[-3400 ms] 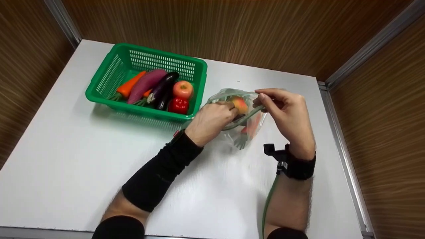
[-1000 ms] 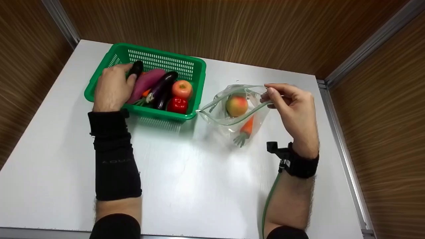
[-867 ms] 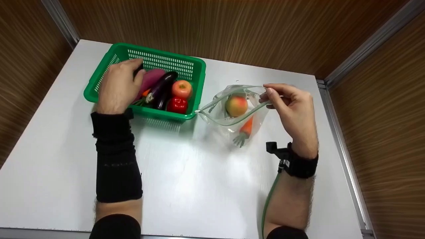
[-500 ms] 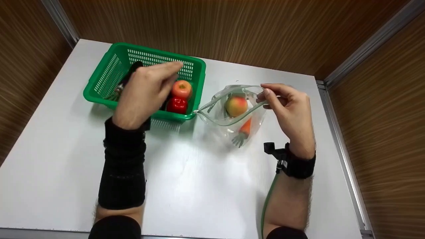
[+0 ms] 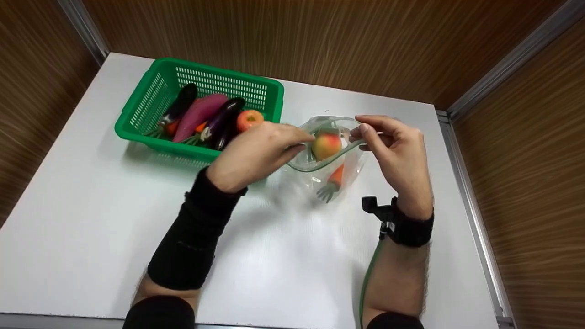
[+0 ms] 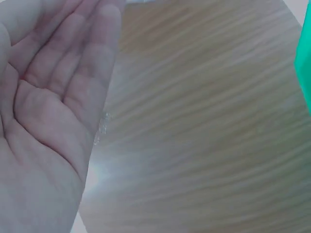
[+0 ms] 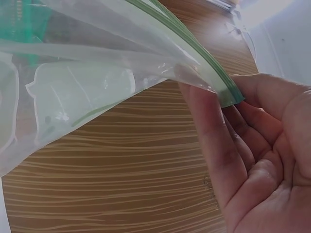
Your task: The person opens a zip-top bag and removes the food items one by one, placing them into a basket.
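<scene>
My right hand [image 5: 398, 155] pinches the corner of a clear zip bag [image 7: 104, 73] by its green seal between thumb and index finger. Through the bag show a round red-and-yellow fruit [image 5: 326, 145] and an orange carrot [image 5: 337, 177] with green stalks. My left hand [image 5: 263, 153] reaches across to the left side of the bag's mouth, its fingertips right at the rim. Its palm is bare and the fingers fairly straight in the left wrist view. The hand hides the front right corner of the basket and the bag's left corner.
A green basket [image 5: 171, 145] stands at the back left. In it lie a dark eggplant [image 5: 185, 98] at the left, a purple sweet potato [image 5: 201, 114], another eggplant [image 5: 228, 112], carrots and an apple [image 5: 249, 119]. Wood-grain walls border the white table [image 5: 114, 237].
My left hand came out of the bag, laid a dark eggplant in the basket's left part, let go and swung right to the bag. The right hand stayed at the bag's corner.
</scene>
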Demonstrator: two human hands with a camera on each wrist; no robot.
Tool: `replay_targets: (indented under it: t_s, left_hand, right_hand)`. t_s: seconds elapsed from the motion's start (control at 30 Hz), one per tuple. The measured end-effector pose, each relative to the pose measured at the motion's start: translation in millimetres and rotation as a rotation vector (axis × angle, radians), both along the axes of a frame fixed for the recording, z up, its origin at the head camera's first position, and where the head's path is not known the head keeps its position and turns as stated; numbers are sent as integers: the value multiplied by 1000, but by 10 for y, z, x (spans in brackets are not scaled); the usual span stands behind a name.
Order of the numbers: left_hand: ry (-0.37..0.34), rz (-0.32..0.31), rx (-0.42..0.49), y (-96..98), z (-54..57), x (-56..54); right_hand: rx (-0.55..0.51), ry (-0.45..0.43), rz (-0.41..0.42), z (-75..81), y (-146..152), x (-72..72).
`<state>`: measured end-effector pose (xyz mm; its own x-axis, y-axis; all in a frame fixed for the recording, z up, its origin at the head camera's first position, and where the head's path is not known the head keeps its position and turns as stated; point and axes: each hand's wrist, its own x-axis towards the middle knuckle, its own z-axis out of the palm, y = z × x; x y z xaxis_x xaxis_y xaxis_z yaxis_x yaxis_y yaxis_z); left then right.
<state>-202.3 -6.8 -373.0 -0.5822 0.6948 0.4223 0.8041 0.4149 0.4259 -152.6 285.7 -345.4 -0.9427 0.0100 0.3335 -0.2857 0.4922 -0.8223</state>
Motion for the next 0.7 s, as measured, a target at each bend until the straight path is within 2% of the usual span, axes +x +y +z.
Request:
replay_targets:
  t_s: [0.2,0.4,0.5,0.6,0.7]
  left_hand:
    - [-39,-53,-43,266,-158,-30]
    - [-39,-30,-126,455,-348,-96]
    - [-69,-30,-176,538,-449,-128]
    - [-80,-64,-211,589,-530,-147]
    - [-82,-127,-236,608,-586,-155]
  right_hand:
    - [5,1,39,17,-16,30]
    - [3,-12,91,18,-44,58]
    - [-4,-34,124,18,-54,73]
    - [-11,-52,143,16,-65,81]
    - [-17,-61,150,8,-78,77]
